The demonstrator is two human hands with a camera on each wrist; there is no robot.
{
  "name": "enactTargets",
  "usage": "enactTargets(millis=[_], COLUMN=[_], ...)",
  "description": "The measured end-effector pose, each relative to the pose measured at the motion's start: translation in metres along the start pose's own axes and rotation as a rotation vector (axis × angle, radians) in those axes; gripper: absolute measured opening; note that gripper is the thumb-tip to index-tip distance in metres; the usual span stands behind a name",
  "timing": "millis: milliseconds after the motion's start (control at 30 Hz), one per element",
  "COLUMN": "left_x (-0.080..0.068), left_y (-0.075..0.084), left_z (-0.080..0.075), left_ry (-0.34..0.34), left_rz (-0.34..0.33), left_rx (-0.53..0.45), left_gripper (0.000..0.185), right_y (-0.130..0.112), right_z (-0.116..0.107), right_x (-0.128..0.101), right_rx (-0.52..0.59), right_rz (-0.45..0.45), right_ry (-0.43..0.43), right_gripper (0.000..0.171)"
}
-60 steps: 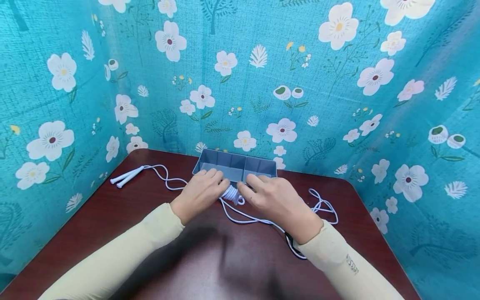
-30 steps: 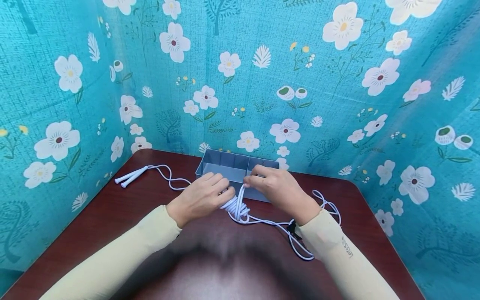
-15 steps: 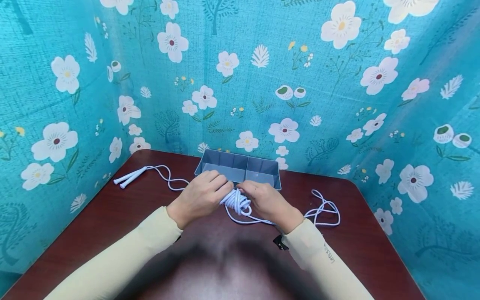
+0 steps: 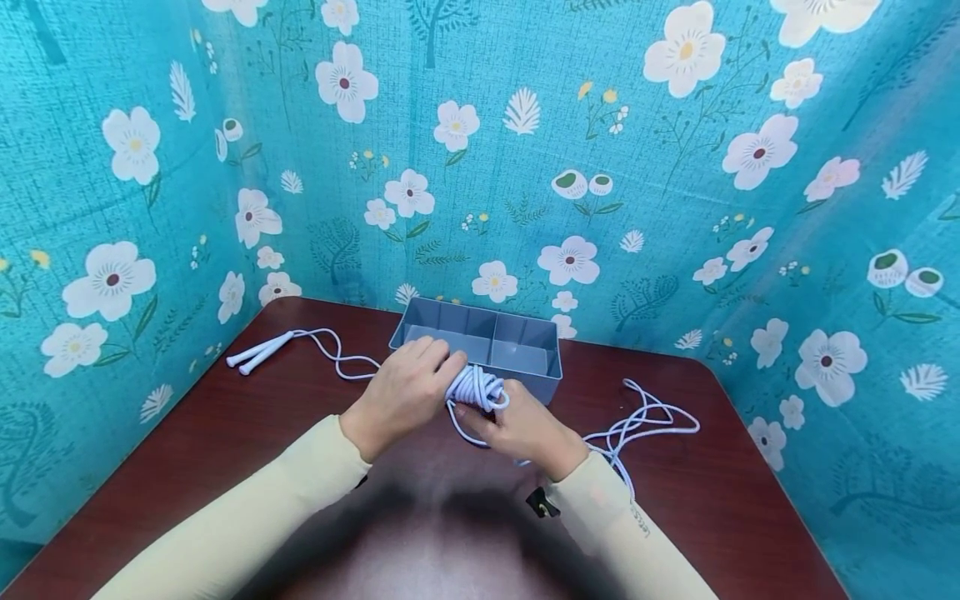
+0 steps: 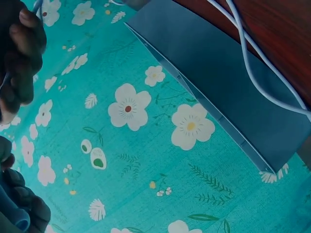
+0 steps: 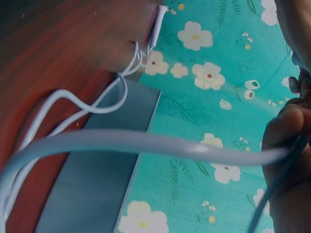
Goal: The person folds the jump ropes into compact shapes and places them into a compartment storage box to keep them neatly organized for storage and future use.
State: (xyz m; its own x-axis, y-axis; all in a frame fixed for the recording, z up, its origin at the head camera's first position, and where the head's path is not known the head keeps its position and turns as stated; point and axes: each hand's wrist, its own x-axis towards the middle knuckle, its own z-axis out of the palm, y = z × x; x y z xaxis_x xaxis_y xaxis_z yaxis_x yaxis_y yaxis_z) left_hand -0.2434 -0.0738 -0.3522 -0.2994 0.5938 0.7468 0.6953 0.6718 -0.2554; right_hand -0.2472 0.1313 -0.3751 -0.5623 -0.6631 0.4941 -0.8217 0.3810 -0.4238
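curtained-off workspace, floral turquoise cloth (image 4: 480,225) on three sides, dark red-brown table (image 4: 450,533)

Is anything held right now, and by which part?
Yes, the wound bundle of white rope: the left hand grips its left end, the right hand holds its right end.

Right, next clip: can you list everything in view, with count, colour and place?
Jump rope: one visible, white, wound into a bundle between the hands, loose cord trailing right
Rope handles: two, white, side by side at the table's far left
Divided tray: one, grey-blue, far side of the table
Table: one, dark red-brown, beneath everything
Floral cloth: panel count unclear, teal with mostly white flowers, behind and beside the table
Black wrist piece: one clear, black, at the right wrist
Sleeves: two, cream, on both forearms
Left hand: one, bare, gripping the bundle
Right hand: one, bare, holding its other end
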Motion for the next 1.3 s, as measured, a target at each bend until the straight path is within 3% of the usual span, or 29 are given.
enactTargets(millis=[167, 333, 467, 767, 1000, 1100, 1300], left_x=[0.006, 0.013, 0.015, 0.01, 0.003, 0.0, -0.004], left_y=[-0.002, -0.013, -0.022, -0.037, -0.042, -0.045, -0.046], left_z=[0.0, -0.003, -0.003, 0.01, 0.02, 0.021, 0.026], left_ry=[0.03, 0.066, 0.071, 0.023, -0.03, -0.033, -0.031], left_rz=[-0.053, -0.074, -0.08, -0.126, -0.187, -0.194, -0.16], left_rx=[0.035, 0.127, 0.167, 0.195, 0.227, 0.224, 0.227], left_gripper=[0.015, 0.014, 0.015, 0.016, 0.025, 0.026, 0.014], right_y=[-0.004, -0.012, -0.023, -0.042, -0.064, -0.071, -0.075], right_z=[0.01, 0.01, 0.003, -0.007, -0.013, -0.018, -0.028], right_x=[0.0, -0.002, -0.002, -0.004, -0.005, -0.006, -0.005], right_rx=[-0.073, -0.201, -0.314, -0.615, -0.724, -0.772, -0.856], right_rz=[-0.013, -0.009, -0.008, 0.036, 0.157, 0.117, -0.045], right_ry=[0.008, -0.009, -0.002, 0.014, -0.053, -0.026, 0.072], right_gripper=[0.012, 0.025, 0.026, 0.025, 0.019, 0.022, 0.026])
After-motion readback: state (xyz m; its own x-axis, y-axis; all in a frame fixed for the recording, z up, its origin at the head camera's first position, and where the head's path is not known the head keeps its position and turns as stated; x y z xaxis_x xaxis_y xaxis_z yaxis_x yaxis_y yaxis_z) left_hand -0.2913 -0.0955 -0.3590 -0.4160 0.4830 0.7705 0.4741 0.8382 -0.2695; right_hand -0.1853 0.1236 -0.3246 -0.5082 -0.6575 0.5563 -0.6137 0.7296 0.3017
